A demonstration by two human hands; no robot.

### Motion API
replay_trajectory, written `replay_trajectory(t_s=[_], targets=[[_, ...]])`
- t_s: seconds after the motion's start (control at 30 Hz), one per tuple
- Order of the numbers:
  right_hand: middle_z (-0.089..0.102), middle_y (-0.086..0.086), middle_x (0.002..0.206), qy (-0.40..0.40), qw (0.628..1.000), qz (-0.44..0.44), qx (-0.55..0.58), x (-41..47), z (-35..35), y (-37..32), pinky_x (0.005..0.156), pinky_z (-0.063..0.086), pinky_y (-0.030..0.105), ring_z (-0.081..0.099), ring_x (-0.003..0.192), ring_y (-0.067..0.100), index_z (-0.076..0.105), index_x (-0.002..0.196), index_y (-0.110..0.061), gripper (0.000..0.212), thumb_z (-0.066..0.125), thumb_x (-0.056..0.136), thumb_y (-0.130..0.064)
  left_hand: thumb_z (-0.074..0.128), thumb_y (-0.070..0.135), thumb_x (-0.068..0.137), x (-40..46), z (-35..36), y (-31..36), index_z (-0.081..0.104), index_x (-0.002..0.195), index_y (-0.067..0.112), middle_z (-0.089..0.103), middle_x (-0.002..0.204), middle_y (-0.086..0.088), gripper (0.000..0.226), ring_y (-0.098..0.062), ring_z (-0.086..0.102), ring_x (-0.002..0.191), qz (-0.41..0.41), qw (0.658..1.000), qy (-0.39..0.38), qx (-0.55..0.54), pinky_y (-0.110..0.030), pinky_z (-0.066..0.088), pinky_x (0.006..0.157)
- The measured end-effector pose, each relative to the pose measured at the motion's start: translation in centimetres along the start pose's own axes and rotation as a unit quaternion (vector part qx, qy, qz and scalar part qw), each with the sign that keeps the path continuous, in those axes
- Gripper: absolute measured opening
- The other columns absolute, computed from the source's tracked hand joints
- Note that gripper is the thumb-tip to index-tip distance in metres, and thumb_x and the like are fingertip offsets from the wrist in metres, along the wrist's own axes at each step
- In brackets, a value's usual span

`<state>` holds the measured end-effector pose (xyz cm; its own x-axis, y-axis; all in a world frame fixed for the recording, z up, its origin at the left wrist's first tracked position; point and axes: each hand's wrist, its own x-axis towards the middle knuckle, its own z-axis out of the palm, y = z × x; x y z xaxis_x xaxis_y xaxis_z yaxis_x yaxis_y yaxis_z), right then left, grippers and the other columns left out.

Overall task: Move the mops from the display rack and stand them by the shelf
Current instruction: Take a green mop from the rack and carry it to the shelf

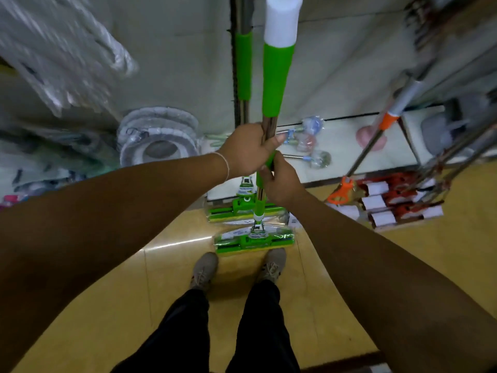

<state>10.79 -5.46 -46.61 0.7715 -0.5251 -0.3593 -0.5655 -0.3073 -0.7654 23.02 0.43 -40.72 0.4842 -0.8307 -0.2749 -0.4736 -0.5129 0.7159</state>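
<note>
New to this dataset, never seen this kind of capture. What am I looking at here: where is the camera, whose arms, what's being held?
There is no robot here. A person wears one wide-angle camera on the head, looking forward and down, so the two bare arms and the shoes at the bottom are the wearer's own. The lens bends straight lines.

Both hands grip one green mop by its pole: the left hand higher up, the right hand just below it. The mop stands roughly upright, its wrapped flat head down by the yellow floor in front of the feet.

A second green mop stands just behind it, against a dark post. To the right, orange-collared mops lean in a group. On the left lie round mop pads in plastic.
</note>
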Motion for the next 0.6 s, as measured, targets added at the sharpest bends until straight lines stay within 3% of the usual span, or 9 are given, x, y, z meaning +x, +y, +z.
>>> replay_trajectory(t_s=[0.1,0.17,0.23,0.3,0.37,0.43,0.53,0.6], targets=[[0.062,0.023,0.110,0.084,0.996,0.000,0.008,-4.4,-1.1,-0.2,0.078,0.047,0.044,0.060,0.098,0.040,0.044,0.127,0.001,0.033,0.046,0.101,-0.020,0.046,0.045,0.098,-2.0,0.9,3.5,0.049,0.081,0.007,0.064,0.082,-0.018,0.042,-0.033,0.067,0.074,0.081,0.995,-0.046,0.020,-0.039,0.049,0.065],[0.061,0.024,0.114,0.145,0.989,0.003,0.017,-7.4,-2.1,-0.8,0.081,0.048,0.049,0.060,0.103,0.043,0.043,0.130,0.002,0.035,0.046,0.100,-0.016,0.048,0.044,0.097,-3.2,1.4,6.1,0.046,0.081,0.013,0.057,0.080,-0.009,0.035,-0.031,0.062,0.078,0.135,0.989,-0.041,0.042,-0.032,0.039,0.064],[0.061,0.023,0.116,0.195,0.981,0.009,0.019,-10.4,-3.4,-1.6,0.077,0.046,0.042,0.060,0.103,0.042,0.043,0.131,0.003,0.039,0.044,0.099,-0.018,0.051,0.043,0.096,-4.5,1.8,8.8,0.049,0.080,0.014,0.054,0.078,-0.005,0.033,-0.030,0.058,0.079,0.183,0.981,-0.053,0.044,-0.029,0.031,0.063],[0.061,0.021,0.108,0.238,0.971,0.023,0.016,-13.3,-4.9,-2.4,0.070,0.043,0.039,0.060,0.095,0.040,0.044,0.126,0.003,0.038,0.043,0.098,-0.023,0.056,0.045,0.093,-5.7,2.1,11.4,0.051,0.075,0.019,0.053,0.072,-0.001,0.032,-0.022,0.055,0.071,0.211,0.974,-0.078,0.031,-0.026,0.030,0.060],[0.061,0.019,0.100,0.272,0.961,0.046,0.013,-15.8,-6.3,-3.1,0.073,0.048,0.049,0.060,0.089,0.037,0.044,0.120,0.001,0.030,0.045,0.100,-0.021,0.060,0.049,0.089,-6.6,2.1,13.9,0.050,0.065,0.026,0.050,0.062,0.009,0.035,-0.007,0.049,0.059,0.224,0.971,-0.083,0.001,-0.015,0.032,0.052],[0.061,0.018,0.098,0.312,0.948,0.056,0.016,-18.4,-7.7,-3.6,0.074,0.049,0.052,0.059,0.086,0.034,0.045,0.118,-0.001,0.025,0.045,0.101,-0.019,0.062,0.054,0.086,-7.6,2.2,16.9,0.057,0.064,0.026,0.055,0.060,0.007,0.036,-0.006,0.052,0.060,0.251,0.963,-0.099,-0.004,-0.010,0.036,0.054],[0.063,0.018,0.101,0.365,0.927,0.077,0.036,-22.2,-10.1,-4.1,0.077,0.051,0.048,0.061,0.090,0.030,0.046,0.121,-0.003,0.028,0.045,0.101,-0.022,0.064,0.055,0.083,-9.2,2.9,21.8,0.070,0.080,0.014,0.068,0.074,-0.006,0.042,-0.020,0.062,0.073,0.305,0.944,-0.127,-0.002,-0.033,0.048,0.068],[0.064,0.018,0.104,0.396,0.914,0.078,0.048,-24.8,-11.6,-4.0,0.075,0.052,0.035,0.064,0.091,0.016,0.047,0.121,-0.003,0.027,0.046,0.101,-0.021,0.065,0.054,0.083,-10.5,3.7,24.8,0.067,0.075,0.015,0.065,0.069,-0.002,0.040,-0.017,0.059,0.067,0.342,0.930,-0.136,-0.006,-0.030,0.045,0.064]])
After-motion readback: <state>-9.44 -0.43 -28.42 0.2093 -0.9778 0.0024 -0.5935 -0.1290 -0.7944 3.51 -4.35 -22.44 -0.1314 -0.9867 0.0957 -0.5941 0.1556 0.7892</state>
